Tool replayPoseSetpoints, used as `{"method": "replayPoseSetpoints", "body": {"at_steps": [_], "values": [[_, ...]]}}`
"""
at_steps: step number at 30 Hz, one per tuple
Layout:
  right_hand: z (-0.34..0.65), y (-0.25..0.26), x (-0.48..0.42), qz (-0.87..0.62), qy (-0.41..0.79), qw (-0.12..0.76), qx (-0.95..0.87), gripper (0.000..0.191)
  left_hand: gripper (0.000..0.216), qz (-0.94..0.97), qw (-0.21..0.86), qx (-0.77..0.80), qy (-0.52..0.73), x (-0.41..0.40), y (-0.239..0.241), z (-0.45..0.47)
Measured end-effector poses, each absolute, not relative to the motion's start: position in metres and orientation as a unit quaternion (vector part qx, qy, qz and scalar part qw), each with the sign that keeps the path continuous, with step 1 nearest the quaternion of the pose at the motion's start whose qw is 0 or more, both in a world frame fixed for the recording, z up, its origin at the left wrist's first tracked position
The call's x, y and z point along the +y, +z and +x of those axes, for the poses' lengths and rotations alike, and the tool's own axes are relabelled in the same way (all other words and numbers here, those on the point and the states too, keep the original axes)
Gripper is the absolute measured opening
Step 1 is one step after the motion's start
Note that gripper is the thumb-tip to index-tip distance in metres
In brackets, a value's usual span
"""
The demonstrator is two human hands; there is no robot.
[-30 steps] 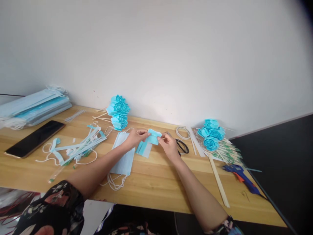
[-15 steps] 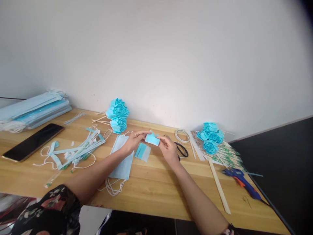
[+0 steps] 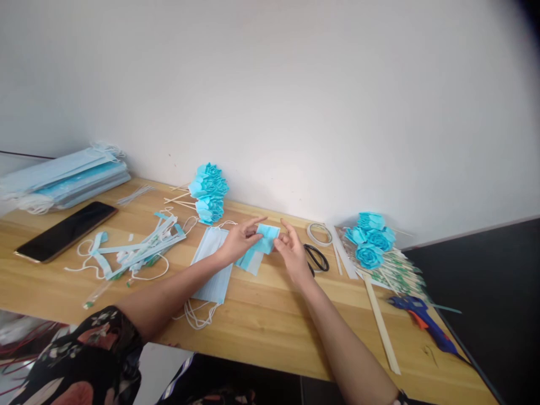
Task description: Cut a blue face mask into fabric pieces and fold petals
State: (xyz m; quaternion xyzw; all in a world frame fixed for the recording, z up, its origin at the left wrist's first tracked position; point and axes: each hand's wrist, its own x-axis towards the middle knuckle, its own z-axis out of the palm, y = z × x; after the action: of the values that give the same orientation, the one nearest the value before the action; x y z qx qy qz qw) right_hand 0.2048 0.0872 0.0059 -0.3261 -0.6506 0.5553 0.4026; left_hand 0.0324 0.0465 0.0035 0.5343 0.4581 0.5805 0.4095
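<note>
Between my two hands, a small blue piece of mask fabric (image 3: 267, 238) is held up over the table. My left hand (image 3: 242, 241) pinches its left edge with thumb and bent fingers, the index finger stretched out above. On its right edge my right hand (image 3: 292, 250) grips with the thumb and fingers, the index pointing up. Just below lies another cut piece of blue and white fabric (image 3: 251, 262), partly covered by the held one. A whole face mask (image 3: 214, 267) with white ear loops lies under my left forearm. Black-handled scissors (image 3: 317, 257) rest right of my right hand.
Blue fabric flowers (image 3: 210, 194) on sticks lie at the back, with more flowers (image 3: 369, 241) at right. Masks are stacked (image 3: 70, 180) beside a phone (image 3: 67, 230) at far left. Cut strips (image 3: 141, 250), a tape roll (image 3: 319, 234) and a blue glue gun (image 3: 426, 320) lie around.
The held fabric piece has turned from a wide, low shape to a taller, flatter-facing one. Both index fingers have lifted away from it. The camera view has shifted slightly.
</note>
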Motion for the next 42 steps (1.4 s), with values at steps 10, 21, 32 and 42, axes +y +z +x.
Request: {"method": "replayPoseSetpoints", "body": {"at_steps": [10,21,32,42], "values": [[0.2046,0.0016,0.0884,-0.349,0.498,0.42,-0.674,0.054,0.057,0.553,0.366,0.48,0.574,0.0447,0.0051,0.0327],[0.2076,-0.0041,0.0933,-0.342,0.516,0.43,-0.657,0.061,0.046,0.486,0.522,0.476,0.514,0.0496,0.0002,0.03],[0.2092,-0.0035,0.0941,-0.355,0.5,0.439,-0.656,0.059,0.042,0.507,0.475,0.499,0.518,0.047,0.0036,0.0304],[0.2031,0.0037,0.0902,-0.319,0.634,0.408,-0.575,0.044,0.042,0.514,0.476,0.495,0.514,0.0463,0.0057,0.031]]}}
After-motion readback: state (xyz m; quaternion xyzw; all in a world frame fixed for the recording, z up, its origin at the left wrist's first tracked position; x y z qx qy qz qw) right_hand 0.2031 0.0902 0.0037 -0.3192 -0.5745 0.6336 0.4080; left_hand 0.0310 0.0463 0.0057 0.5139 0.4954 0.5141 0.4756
